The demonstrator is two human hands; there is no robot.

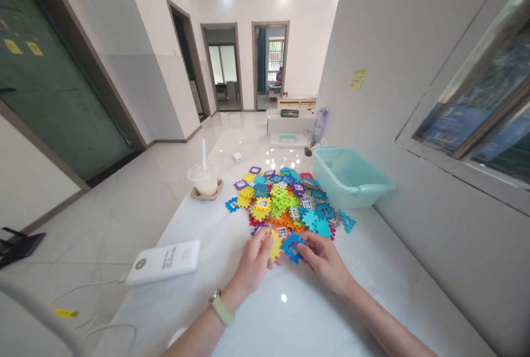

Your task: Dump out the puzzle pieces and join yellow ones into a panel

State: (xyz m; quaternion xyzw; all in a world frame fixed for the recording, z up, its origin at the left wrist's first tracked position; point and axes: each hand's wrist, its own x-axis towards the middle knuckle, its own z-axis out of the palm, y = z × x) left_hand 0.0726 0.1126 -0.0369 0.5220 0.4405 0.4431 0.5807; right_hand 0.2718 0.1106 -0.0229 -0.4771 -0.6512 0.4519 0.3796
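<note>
Between the fingers of my left hand [253, 255] is a yellow interlocking plastic tile [274, 245] with notched edges. My right hand [325, 257] pinches a blue interlocking tile [292, 248] that has a window-like cutout. The two tiles are held edge to edge above the table; whether their teeth are locked together I cannot tell. Just beyond my hands lies a loose pile of tiles [284, 200] in yellow, green, orange, purple, teal and other colours, some with white window inserts. A watch with a pale green band [221, 308] is on my left wrist.
A translucent teal bin [351, 180] stands right of the pile by the wall. On the left are a drink cup with a straw [205, 180] in a holder and a white power bank [163, 262] with a cable. A white box [292, 124] sits at the table's far end.
</note>
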